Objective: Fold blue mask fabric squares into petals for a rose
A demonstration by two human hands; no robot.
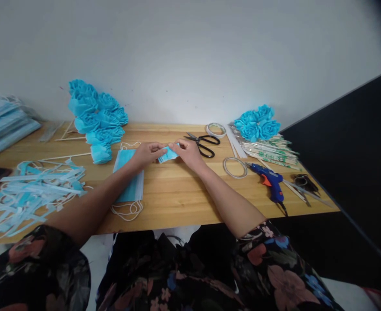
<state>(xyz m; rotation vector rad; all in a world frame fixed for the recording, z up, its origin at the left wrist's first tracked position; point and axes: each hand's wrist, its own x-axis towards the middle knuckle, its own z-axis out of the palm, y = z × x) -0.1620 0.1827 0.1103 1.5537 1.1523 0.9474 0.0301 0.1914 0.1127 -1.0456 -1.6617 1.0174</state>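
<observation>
My left hand (147,153) and my right hand (188,153) meet over the middle of the wooden table (177,194). Both pinch a small folded blue piece of mask fabric (168,154) held between them just above the tabletop. A flat blue face mask (128,177) with white ear loops lies under my left wrist. Black scissors (203,142) lie just to the right of my right hand.
Blue fabric flowers on sticks (96,119) lie at the back left, more blue flowers (257,122) on wrapped chopsticks at the back right. Two tape rolls (234,166), a blue glue gun (271,181), cut mask strips (28,190) and mask packs (5,125) surround the work spot.
</observation>
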